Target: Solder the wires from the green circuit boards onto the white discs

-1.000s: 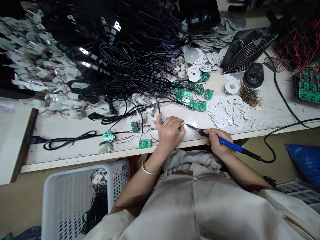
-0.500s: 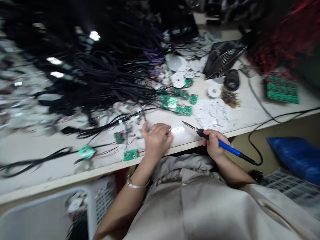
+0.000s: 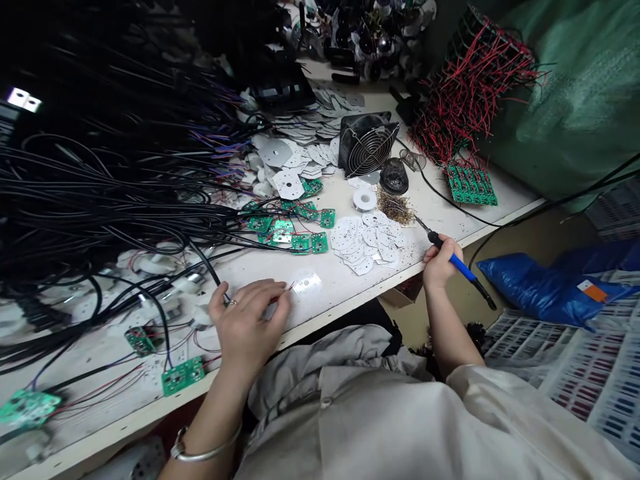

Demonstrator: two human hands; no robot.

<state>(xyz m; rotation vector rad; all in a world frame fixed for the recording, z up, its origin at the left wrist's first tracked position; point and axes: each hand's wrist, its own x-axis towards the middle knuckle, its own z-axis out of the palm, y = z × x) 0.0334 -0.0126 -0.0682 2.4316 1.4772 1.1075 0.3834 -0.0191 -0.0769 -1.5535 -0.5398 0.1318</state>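
Observation:
My left hand (image 3: 247, 320) rests on the white worktable (image 3: 330, 287) near its front edge, fingers pinched on a thin red wire (image 3: 289, 287) beside a round white disc (image 3: 306, 283). My right hand (image 3: 440, 263) grips a blue-handled soldering iron (image 3: 453, 257). The iron's tip reaches up and left to a brownish heap of solder scraps (image 3: 395, 205). A pile of white discs (image 3: 367, 237) lies between my two hands.
Black cables (image 3: 110, 193) cover the table's left. Green circuit boards (image 3: 290, 233) lie mid-table, with one (image 3: 183, 375) near the front edge. A small fan (image 3: 367, 143), a solder spool (image 3: 364, 198), red wire bundles (image 3: 475, 87) and a blue bag (image 3: 545, 290) stand to the right.
The view has swung to the right. My right hand has carried the soldering iron away from the disc by my left hand to the scrap heap farther right. My left hand stays by the disc.

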